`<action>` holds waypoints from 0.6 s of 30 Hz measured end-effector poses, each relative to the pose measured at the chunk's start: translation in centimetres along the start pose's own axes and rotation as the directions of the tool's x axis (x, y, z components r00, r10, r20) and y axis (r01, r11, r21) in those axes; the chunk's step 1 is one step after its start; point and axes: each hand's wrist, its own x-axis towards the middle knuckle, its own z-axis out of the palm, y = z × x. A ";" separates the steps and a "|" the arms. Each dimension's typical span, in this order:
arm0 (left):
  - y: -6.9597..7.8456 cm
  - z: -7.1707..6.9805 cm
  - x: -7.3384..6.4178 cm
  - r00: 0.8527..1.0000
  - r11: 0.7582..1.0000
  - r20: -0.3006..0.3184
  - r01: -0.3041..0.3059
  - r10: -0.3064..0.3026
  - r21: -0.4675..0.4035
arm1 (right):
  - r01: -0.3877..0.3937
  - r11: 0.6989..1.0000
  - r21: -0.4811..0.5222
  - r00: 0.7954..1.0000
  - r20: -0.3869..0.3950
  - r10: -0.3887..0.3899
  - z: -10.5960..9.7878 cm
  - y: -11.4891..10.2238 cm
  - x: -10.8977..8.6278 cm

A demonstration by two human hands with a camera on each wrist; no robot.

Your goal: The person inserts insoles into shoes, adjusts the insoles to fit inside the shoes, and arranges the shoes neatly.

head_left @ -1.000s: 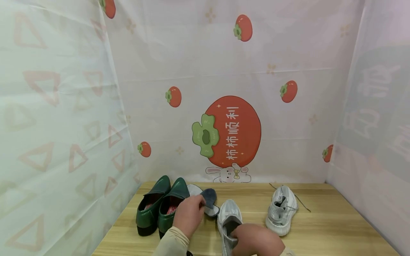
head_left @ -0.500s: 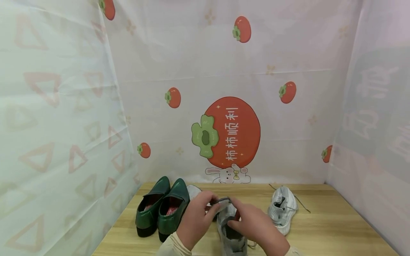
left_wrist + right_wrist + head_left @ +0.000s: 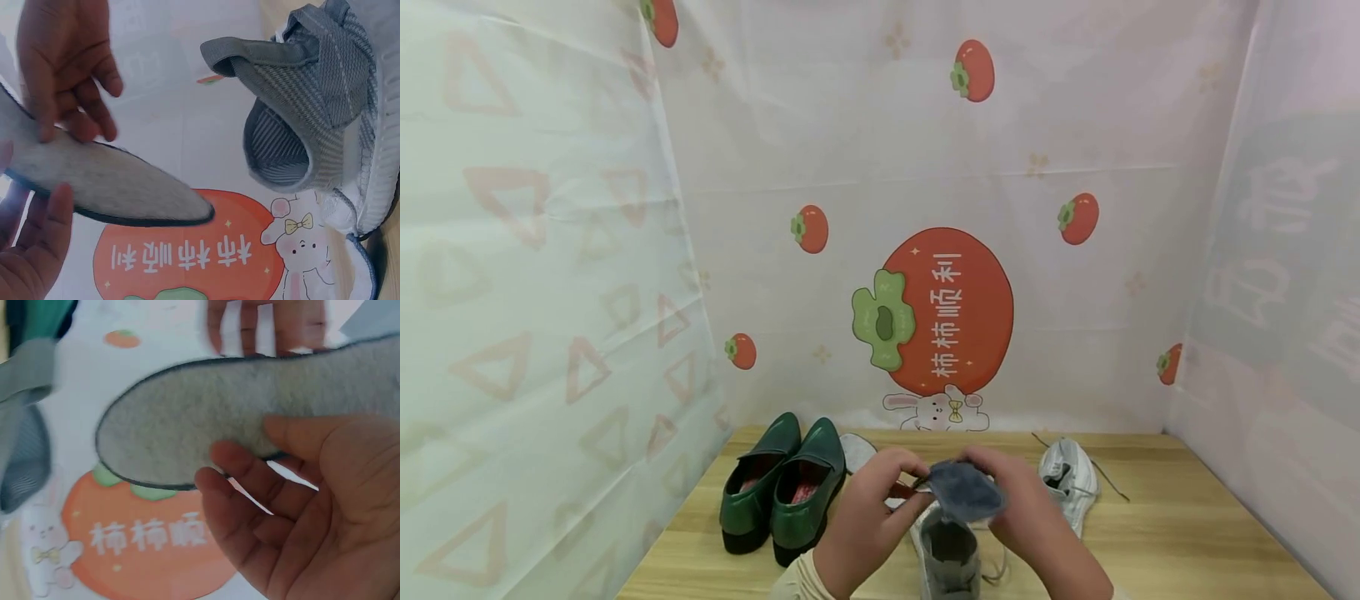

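Note:
Both hands hold an insole [image 3: 966, 492] above a grey knit sneaker [image 3: 951, 554], whose opening faces up. The insole's dark blue face shows in the head view; its pale felt underside [image 3: 131, 178] fills part of the left wrist view. My left hand [image 3: 874, 521] pinches one edge between thumb and fingers. At the opposite edge, my right hand [image 3: 1033, 517] grips with the thumb on the felt, as the right wrist view shows. In that view the left hand's fingers [image 3: 269, 328] appear at the upper edge. The sneaker's heel loop [image 3: 262, 50] stands up beside the insole.
Two green loafers [image 3: 808, 492] stand side by side at the left of the wooden tabletop [image 3: 1180, 525]. A pale insole [image 3: 856, 452] lies just right of them. A second grey sneaker [image 3: 1071, 483] with loose laces stands at the right. Printed cloth walls [image 3: 820, 125] enclose the table.
My left hand has lifted the insole from among the others and moved right. My right hand has left the sneaker's opening and taken hold of it too. The insole has turned blue face toward me.

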 end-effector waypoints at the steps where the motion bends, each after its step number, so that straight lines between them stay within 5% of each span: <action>1: -0.1 0.1 0.0 1.000 1.000 -0.010 0.004 -0.004 0.002 | -0.003 0.999 0.040 1.000 0.011 0.002 -0.4 -0.2 -0.1; 4: -0.3 0.0 0.1 0.999 1.000 -0.033 0.003 -0.003 -0.005 | -0.021 0.994 0.105 0.999 0.041 0.017 -1.2 -0.8 -0.3; 9: -0.2 -0.5 0.0 1.000 0.999 -0.014 0.001 -0.002 -0.046 | 0.020 0.998 0.065 0.993 0.115 -0.027 -2.3 -1.0 -0.5; 14: -0.1 -0.8 0.1 0.990 0.991 0.140 0.050 -0.033 -0.125 | 0.129 0.989 0.077 0.963 0.230 -0.143 -3.0 -0.4 -0.9; 18: -0.2 -0.8 0.2 0.951 0.975 0.306 0.109 -0.045 -0.193 | 0.208 0.968 0.142 0.917 0.315 -0.244 -3.1 0.0 -1.1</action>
